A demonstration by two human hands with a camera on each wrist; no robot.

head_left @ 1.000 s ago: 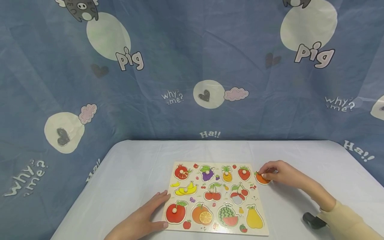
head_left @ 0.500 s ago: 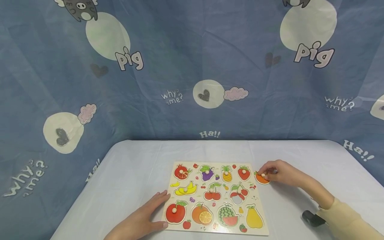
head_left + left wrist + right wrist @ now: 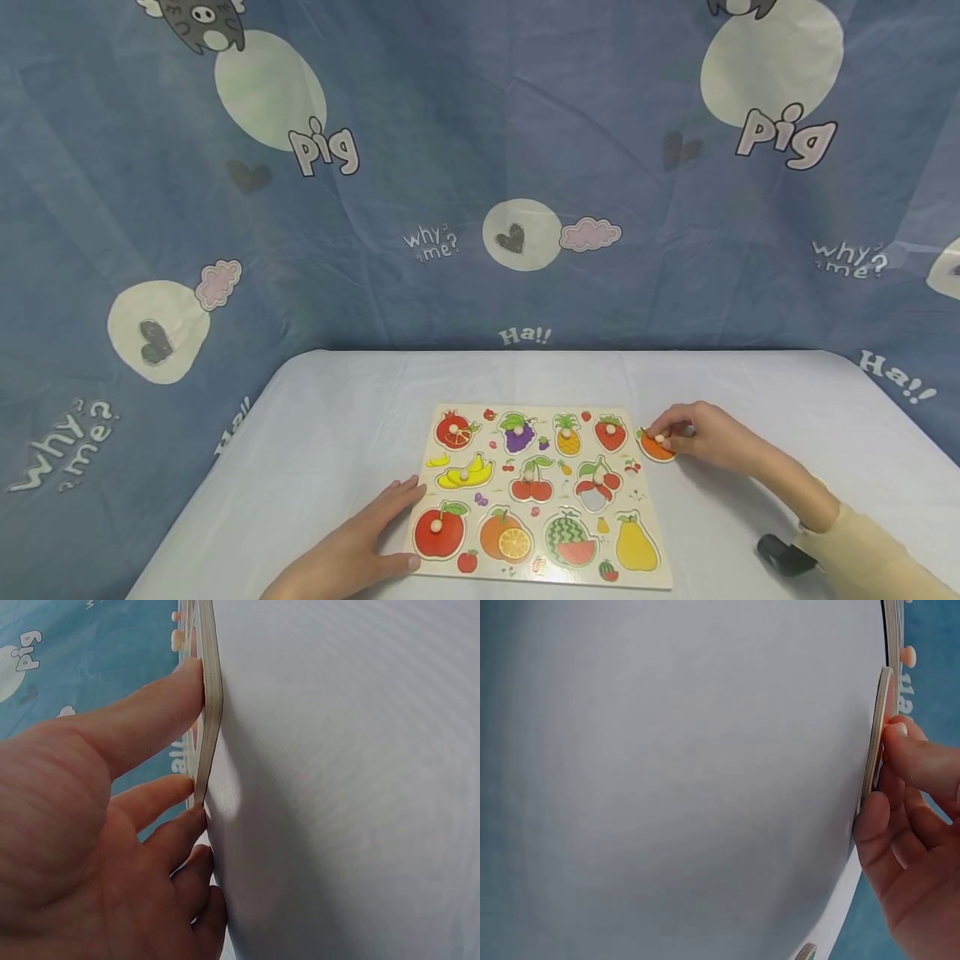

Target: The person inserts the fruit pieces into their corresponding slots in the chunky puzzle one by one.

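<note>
Puzzle board (image 3: pixel 498 496) lies on the white counter (image 3: pixel 360 442) between the hands. The left hand (image 3: pixel 356 542), fingers relaxed, touches its edge; the right hand (image 3: pixel 705 432) pinches an orange fruit piece (image 3: pixel 655 451) just beside it. Blue cloth (image 3: pixel 420 292) hangs beyond both.

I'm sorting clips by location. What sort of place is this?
Probably a makeshift indoor play or filming corner: a white table, a blue pig-print cloth backdrop behind it, and a wooden knobbed fruit puzzle board on top.
</note>
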